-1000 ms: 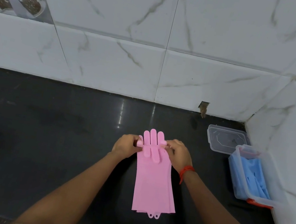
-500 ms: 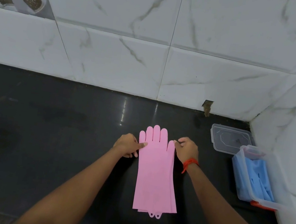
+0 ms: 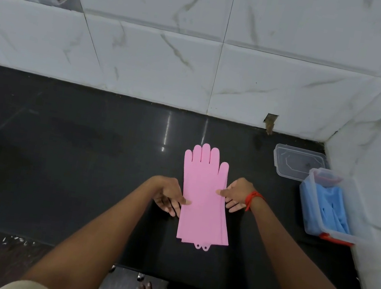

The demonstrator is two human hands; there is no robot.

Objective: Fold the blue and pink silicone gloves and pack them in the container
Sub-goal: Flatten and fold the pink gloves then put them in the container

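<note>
Black countertop, pink gloves stacked flat mid-surface, left hand and right hand straight-fingered at their long edges, blue gloves in the container, slippery layers liable to skew or spring back mid-fold.

Pink gloves: plain pink, no print. Blue gloves: light blue. Container: clear, w/ red clip. Lid: clear. Counter: glossy black. Wall tiles: white w/ grey-brown marble veins. Wrist thread: red.
</note>
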